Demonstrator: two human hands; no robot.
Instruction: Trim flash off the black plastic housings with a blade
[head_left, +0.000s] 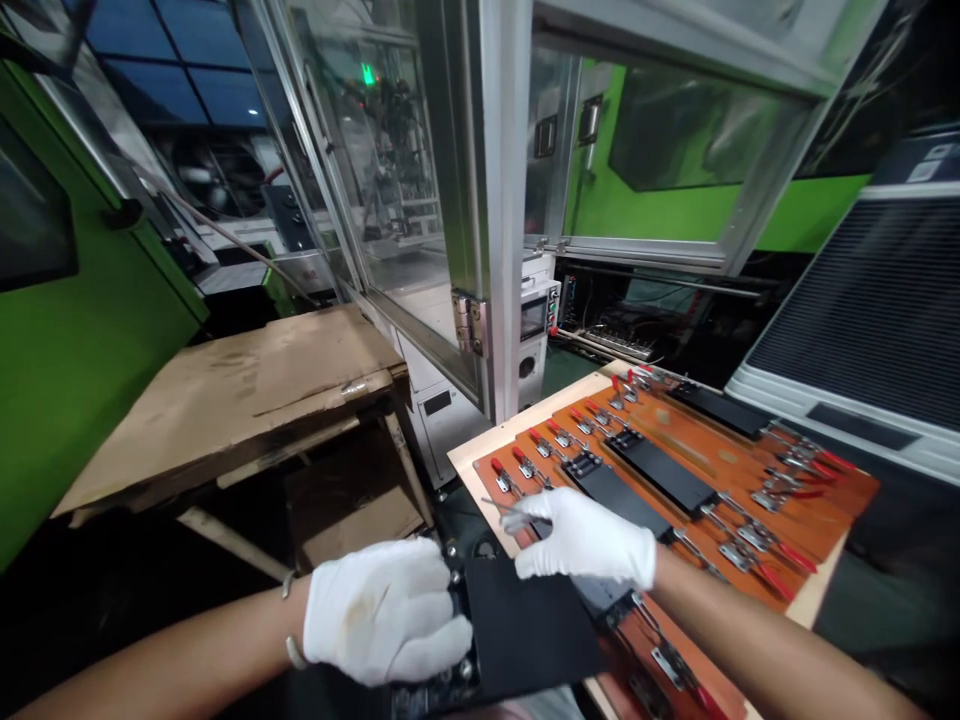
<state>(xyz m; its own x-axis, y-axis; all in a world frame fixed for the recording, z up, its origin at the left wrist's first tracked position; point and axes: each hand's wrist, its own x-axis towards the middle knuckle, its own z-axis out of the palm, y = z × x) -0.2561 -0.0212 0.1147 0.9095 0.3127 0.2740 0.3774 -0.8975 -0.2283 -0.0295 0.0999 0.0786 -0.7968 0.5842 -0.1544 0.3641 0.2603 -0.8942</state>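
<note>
Far-left machine: glossy green painted metal housing (90, 350), smooth and slab-sided.
Bench: brown cardboard-topped table (255, 365), scuffed and stained, edge ragged.
Left hand: white knit-gloved left hand (386, 612), brownish smudge on its back, fingers curled over the panel's left end. Firm grasp by the look of it. I'd keep the fingertips on the edge, not dragging over the face; that finish probably marks easily.
Metal fittings: small shiny round fittings (466, 668) along the gripped end. Worth keeping glove knit clear of them; it could snag.
Panel: flat matte-black rectangular panel (536, 630), in front of the body, between the hands. Its right end overlaps the board's near corner from here; can't say if it rests on anything. Best kept level, both ends supported.
Enclosure: clear-paned door with silver aluminium frame (506, 220), upright profile close ahead. Mind the elbows.
Right hand: white knit-gloved right hand (589, 540) at the panel's upper edge, fingers bent, thumb apart. Thin grey rod (493, 504) at the fingertips; can't make out whether it's gripped. A light touch suits.
Fixture: flat orange board (739, 475) on a pale wooden base (487, 445), carrying long black rectangular plates (664, 475).
Clamps: red-handled metal toggle clamps (541, 441) in rows at the plate ends. I'd keep knuckles clear of the levers.
Far right: grey-white casing with dark ribbed face (877, 290).
</note>
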